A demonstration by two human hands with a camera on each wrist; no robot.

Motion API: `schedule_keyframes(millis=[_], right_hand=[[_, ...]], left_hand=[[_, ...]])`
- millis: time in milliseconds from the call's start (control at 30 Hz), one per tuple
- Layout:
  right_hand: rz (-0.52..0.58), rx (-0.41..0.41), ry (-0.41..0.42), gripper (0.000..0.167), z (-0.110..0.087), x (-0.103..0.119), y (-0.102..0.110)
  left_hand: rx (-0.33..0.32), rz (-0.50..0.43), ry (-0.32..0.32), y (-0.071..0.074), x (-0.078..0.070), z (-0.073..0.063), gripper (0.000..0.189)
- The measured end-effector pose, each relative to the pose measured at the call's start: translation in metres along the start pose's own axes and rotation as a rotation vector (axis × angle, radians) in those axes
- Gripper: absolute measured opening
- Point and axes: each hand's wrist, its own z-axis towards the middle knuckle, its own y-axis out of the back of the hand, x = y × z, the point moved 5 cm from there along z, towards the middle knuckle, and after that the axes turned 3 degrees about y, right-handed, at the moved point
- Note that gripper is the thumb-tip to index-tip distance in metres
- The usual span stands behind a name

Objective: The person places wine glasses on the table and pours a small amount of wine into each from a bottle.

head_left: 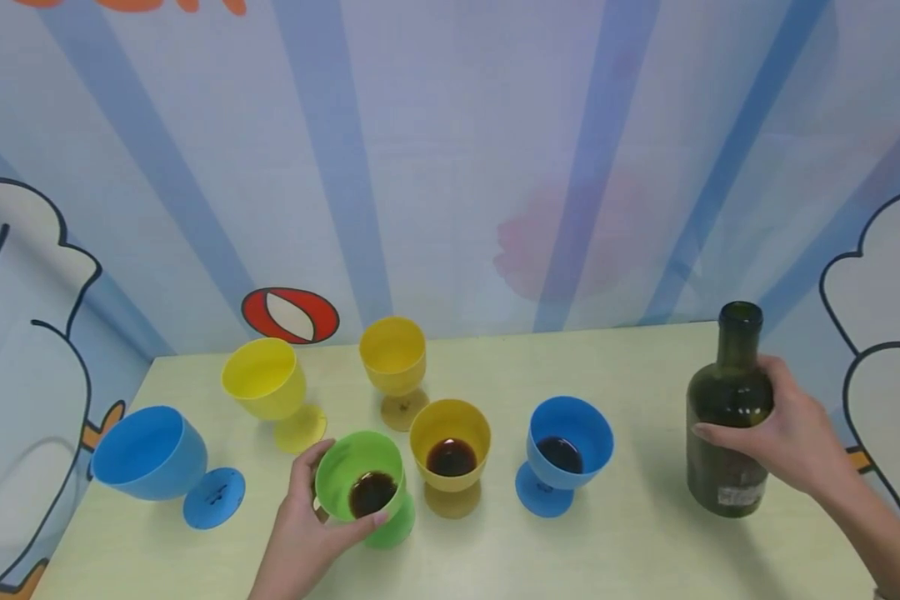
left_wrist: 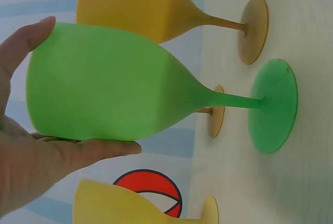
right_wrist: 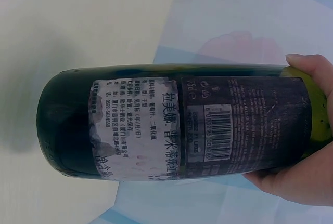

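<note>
My left hand grips the bowl of a green plastic goblet, thumb on the near side and fingers round the far left. Dark liquid lies in the goblet's bottom. In the left wrist view the goblet's round foot appears at the tabletop. On the right, my right hand holds a dark green glass wine bottle upright round its upper body, thumb across the front. The right wrist view shows its white and black label and its base, with a shadow on the table nearby.
Right of the green goblet stand an amber goblet and a blue goblet, both holding dark liquid. A second amber goblet, a yellow goblet and another blue goblet stand behind and left. A printed backdrop borders the pale table.
</note>
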Motion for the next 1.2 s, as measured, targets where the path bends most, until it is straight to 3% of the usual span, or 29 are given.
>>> schedule_keyframes(millis=[567,733,900,1033,1200], right_hand=[[0.014,0.016,-0.038,0.097,-0.003,-0.005,-0.006],[0.023,0.034,-0.057,0.099,-0.004,-0.006,-0.009],[0.021,0.047,-0.06,0.1,-0.005,-0.008,-0.011],[-0.001,0.048,-0.066,0.101,-0.005,-0.01,-0.013],[-0.011,0.019,-0.051,0.101,-0.006,-0.012,-0.014]], left_hand=[[0.058,-0.001,0.018,-0.01,0.002,-0.01,0.107],[0.049,-0.059,-0.096,0.005,-0.004,-0.007,0.087],[0.001,-0.098,-0.226,0.029,-0.014,0.01,0.064],[-0.008,-0.015,-0.289,0.039,-0.025,0.03,0.063],[0.026,0.105,-0.381,0.039,-0.04,0.053,0.067]])
